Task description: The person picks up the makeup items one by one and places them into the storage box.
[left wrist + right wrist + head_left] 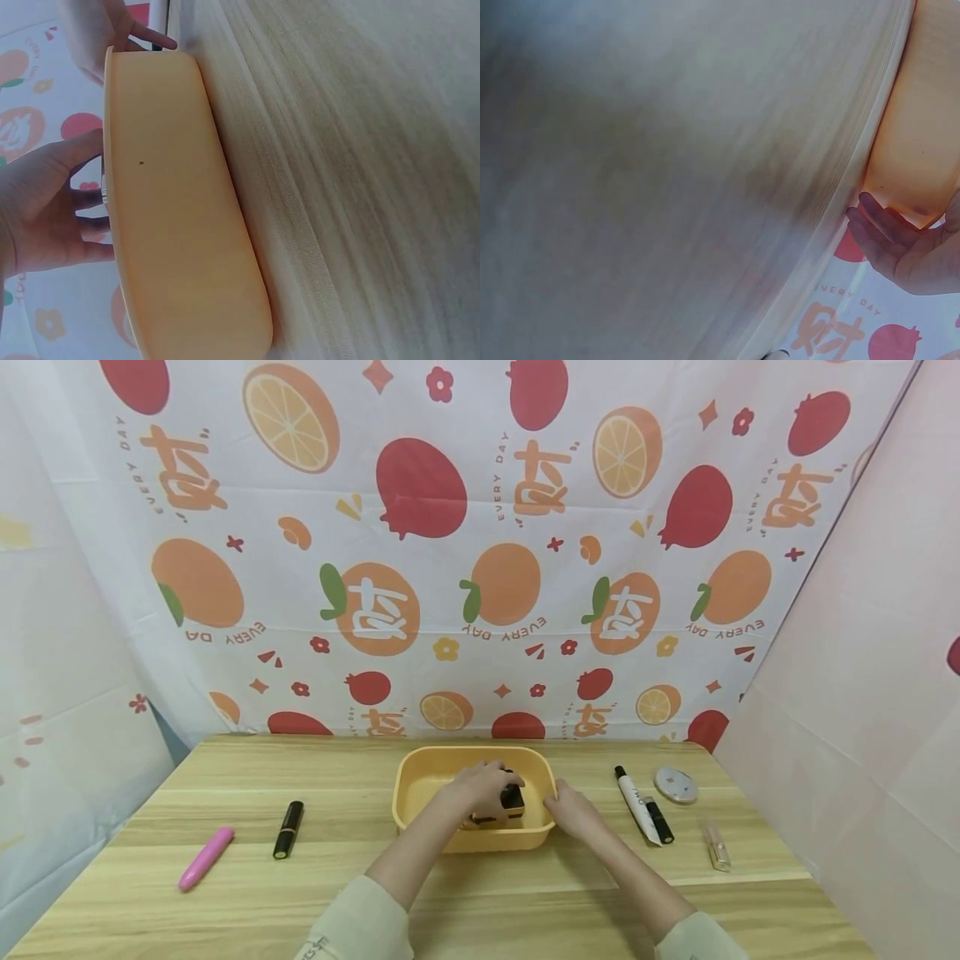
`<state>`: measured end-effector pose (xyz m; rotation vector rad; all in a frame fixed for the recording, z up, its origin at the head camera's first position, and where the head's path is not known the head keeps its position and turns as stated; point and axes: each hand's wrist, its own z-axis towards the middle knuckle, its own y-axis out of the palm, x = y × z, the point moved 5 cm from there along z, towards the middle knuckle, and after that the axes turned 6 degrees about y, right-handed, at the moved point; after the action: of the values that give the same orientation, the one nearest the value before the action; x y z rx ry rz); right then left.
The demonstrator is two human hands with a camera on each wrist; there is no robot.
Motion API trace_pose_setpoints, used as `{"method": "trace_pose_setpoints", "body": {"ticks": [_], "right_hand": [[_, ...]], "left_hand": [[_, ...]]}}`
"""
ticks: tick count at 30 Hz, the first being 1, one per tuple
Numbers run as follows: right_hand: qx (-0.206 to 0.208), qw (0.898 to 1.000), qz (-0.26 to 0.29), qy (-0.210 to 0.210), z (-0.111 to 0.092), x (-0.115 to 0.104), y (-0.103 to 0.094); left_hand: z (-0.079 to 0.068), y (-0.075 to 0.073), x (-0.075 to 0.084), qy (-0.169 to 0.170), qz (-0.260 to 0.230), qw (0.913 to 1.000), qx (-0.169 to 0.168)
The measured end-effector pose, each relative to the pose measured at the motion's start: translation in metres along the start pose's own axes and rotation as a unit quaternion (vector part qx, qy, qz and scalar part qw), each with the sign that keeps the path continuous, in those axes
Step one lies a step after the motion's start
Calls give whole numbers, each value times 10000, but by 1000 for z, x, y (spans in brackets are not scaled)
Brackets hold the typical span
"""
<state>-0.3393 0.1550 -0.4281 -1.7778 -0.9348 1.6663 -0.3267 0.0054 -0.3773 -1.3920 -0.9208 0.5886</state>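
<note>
A yellow plastic basin (pixel 420 781) stands on the wooden table. My left hand (pixel 480 789) reaches over its near rim and grips a black, box-like item with a gold-toned edge (pixel 513 797) inside it. Fingers and palm cover much of this item, so its kind is hidden. In the left wrist view the basin's outer wall (pixel 172 187) blocks what lies under the fingers. At the basin's right end my right hand (pixel 573 810) holds the rim, thumb at the top edge and fingers (pixel 889 229) along the outer wall.
Left of the basin lie a pink tube (pixel 206 858) and a black lipstick-like tube (pixel 288 829). To the right are a white squeeze tube (pixel 637 806), a short black tube (pixel 658 820), a round silver compact (pixel 676 785) and a small clear-and-gold tube (pixel 717 846). A fruit-print curtain (pixel 465 685) hangs behind.
</note>
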Motion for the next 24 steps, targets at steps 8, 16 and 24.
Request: {"method": "trace_pose_setpoints", "body": {"ticks": [8,16,24], "right_hand": [[13,10000,-66,14,1,1,0],[31,9999,-118,3,2,2,1],[119,9997,-194,-53,3,2,0]], "left_hand": [[1,1,3,77,-38,10000,41],[4,6,3,146,19,9999,85],[7,7,5,206,32,9997,85]]}}
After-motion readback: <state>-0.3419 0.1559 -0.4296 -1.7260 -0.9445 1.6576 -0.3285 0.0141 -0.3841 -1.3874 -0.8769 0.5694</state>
